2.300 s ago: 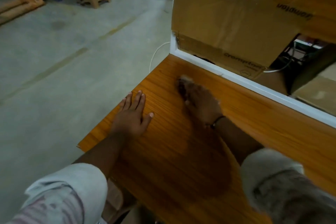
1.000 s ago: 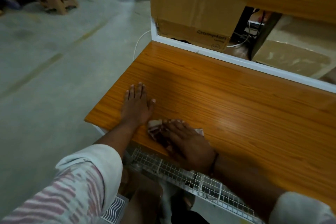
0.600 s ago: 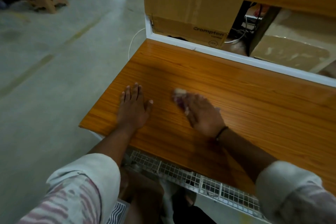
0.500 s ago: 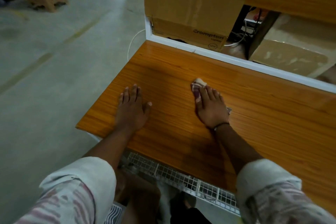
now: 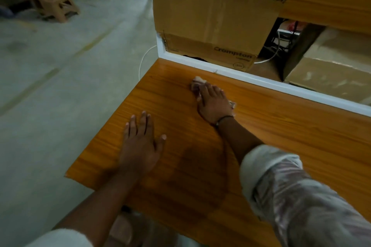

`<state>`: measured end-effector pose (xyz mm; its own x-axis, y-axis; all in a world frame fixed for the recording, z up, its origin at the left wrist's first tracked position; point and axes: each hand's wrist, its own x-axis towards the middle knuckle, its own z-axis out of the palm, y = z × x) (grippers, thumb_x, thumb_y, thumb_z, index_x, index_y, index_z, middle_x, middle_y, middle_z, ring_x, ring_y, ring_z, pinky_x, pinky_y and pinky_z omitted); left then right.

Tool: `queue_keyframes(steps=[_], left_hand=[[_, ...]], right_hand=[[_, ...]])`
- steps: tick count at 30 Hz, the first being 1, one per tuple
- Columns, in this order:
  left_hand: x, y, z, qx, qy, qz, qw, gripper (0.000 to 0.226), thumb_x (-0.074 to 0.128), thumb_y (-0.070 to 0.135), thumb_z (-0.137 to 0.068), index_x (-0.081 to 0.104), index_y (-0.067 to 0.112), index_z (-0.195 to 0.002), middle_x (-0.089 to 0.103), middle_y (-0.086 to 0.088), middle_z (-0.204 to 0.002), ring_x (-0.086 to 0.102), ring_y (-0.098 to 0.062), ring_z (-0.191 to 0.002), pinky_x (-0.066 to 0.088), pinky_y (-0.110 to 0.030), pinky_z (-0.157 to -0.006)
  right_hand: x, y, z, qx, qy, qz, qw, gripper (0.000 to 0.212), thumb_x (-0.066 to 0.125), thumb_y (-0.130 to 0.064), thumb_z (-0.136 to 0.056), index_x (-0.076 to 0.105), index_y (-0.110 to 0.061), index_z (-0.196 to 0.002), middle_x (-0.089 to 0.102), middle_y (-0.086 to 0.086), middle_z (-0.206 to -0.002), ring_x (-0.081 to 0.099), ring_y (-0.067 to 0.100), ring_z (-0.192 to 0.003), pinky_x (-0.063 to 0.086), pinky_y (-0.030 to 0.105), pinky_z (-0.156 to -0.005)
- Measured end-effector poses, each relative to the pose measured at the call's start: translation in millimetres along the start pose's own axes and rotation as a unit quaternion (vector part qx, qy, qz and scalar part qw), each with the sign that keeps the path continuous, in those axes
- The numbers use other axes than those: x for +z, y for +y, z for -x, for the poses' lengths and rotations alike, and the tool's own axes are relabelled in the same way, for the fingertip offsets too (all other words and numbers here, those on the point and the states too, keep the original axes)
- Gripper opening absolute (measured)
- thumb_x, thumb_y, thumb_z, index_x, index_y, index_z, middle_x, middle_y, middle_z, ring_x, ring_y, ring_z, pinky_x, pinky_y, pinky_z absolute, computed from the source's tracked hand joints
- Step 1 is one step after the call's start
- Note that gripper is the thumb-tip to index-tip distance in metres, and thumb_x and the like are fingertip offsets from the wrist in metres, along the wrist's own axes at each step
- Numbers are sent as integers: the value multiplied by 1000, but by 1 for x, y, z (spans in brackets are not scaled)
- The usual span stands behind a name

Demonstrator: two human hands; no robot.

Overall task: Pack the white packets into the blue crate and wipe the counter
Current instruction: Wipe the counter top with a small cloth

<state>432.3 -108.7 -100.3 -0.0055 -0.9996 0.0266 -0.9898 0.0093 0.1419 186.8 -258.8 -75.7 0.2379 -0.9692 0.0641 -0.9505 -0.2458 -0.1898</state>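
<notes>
Counting first, the frame showed two hands, one cloth, one counter, two cardboard boxes and one plastic stool [image 5: 54, 0] in the upper left. The counter [image 5: 281, 146] filled the centre and lower right, and its long side ran from left to right along a white frame strip [image 5: 261, 82]. The cloth [image 5: 196, 84] lay on the counter in the upper centre, near that strip. Most of it was hidden under the right hand [image 5: 214, 104], so its long axis could not be told, but a bunched end pointed to the upper left past the fingertips. The right hand pressed on it with nearly straight fingers. The left hand [image 5: 140, 146] rested flat on bare wood at lower centre, fingers extended, holding nothing. The hands were apart. One box [image 5: 210, 16] stood at top centre, the other box [image 5: 331, 78] at the right edge.
</notes>
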Motion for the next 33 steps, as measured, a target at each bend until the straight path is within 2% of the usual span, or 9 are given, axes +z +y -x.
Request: queue_keyframes(steps=[7, 10, 12, 15, 20, 24, 28, 30, 33], left_hand=[[0, -1, -3, 3, 5, 3, 1000, 85, 12, 71, -97, 1, 17, -162, -5, -1, -169, -10, -26, -155, 4, -47, -126], [1, -1, -2, 5, -4, 6, 1000, 84, 13, 71, -97, 1, 18, -161, -5, -1, -169, -12, -24, -155, 3, -46, -126], [1, -1, -2, 4, -2, 9, 1000, 84, 13, 71, -97, 0, 19, -161, -5, 0, -169, -14, -22, -155, 1, -45, -126], [-4, 1, -3, 1, -5, 15, 1000, 84, 14, 71, -97, 1, 19, -161, -5, 0, -169, -14, -22, -155, 1, -45, -126], [-9, 5, -3, -5, 0, 20, 1000, 84, 14, 71, -96, 3, 19, -161, -2, 0, -168, -11, -23, -155, 4, -45, -126], [-7, 4, -1, -3, -4, 24, 1000, 85, 13, 72, -96, 3, 19, -161, -3, 1, -168, -12, -23, -155, 3, -45, -126], [-5, 2, -2, -6, -8, 22, 1000, 86, 12, 73, -95, 0, 20, -161, -6, 2, -168, -14, -22, -154, 0, -43, -126], [-5, 2, -1, -6, -13, 22, 1000, 87, 11, 74, -94, -1, 21, -161, -7, 2, -168, -14, -21, -154, -2, -43, -126], [-5, 3, -1, -11, -18, 19, 1000, 88, 7, 75, -93, -3, 21, -161, -8, 2, -168, -14, -22, -154, -1, -44, -126]], right_hand=[[13, -48, -56, -179, -90, -20, 980, 58, 26, -48, -106, 21, -25, -158, 18, 6, -166, 15, 28, -152, 10, 45, -123], [3, 7, -69, -110, -38, -34, 993, 56, 34, -47, -103, 34, -21, -153, 34, 8, -159, 31, 32, -146, 23, 47, -120], [-8, 45, -73, -57, -26, -22, 998, 57, 37, -42, -104, 34, -15, -154, 32, 12, -160, 29, 34, -146, 21, 46, -121], [-11, 45, -55, -67, -21, -7, 998, 58, 35, -42, -104, 31, -14, -155, 32, 13, -160, 27, 33, -147, 17, 44, -121], [-8, 23, 11, -249, -76, 1, 966, 58, 29, -48, -106, 22, -24, -159, 23, 4, -165, 17, 25, -152, 9, 41, -123], [-25, 95, -5, -87, 1, -18, 996, 52, 38, -40, -104, 40, -18, -150, 39, 12, -156, 36, 34, -141, 25, 44, -116], [-23, 98, -2, 14, 30, -1, 999, 54, 31, -41, -103, 36, -16, -151, 38, 14, -156, 34, 34, -142, 24, 46, -119], [-17, 60, 22, -49, 28, -2, 998, 55, 35, -41, -102, 39, -13, -148, 44, 15, -151, 38, 34, -138, 25, 45, -117], [-5, 17, 79, -252, -32, 4, 967, 56, 35, -43, -103, 36, -17, -152, 40, 11, -156, 32, 31, -144, 22, 46, -121]])
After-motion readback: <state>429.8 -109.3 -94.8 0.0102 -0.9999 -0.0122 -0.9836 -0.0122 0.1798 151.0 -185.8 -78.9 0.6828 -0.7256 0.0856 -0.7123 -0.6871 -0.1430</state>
